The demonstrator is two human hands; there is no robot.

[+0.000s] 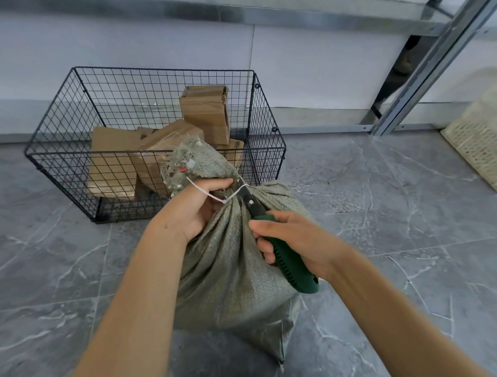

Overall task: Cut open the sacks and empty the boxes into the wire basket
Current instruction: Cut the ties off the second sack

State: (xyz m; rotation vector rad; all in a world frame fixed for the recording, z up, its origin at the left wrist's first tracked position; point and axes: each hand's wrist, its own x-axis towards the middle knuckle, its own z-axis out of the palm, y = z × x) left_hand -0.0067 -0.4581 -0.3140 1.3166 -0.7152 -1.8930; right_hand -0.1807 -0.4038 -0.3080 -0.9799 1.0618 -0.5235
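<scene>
Head view: black wire basket (67, 154) with brown cardboard boxes (110, 155) stands far left. Fingers of my left hand (197, 204) clench the tied neck of the grey-green woven sack (231, 275), upright on the floor (386, 210). Fingers of my right hand (296, 240) grasp green-handled shears (291, 266); blades point up-left, touching the white tie (204, 192).
</scene>
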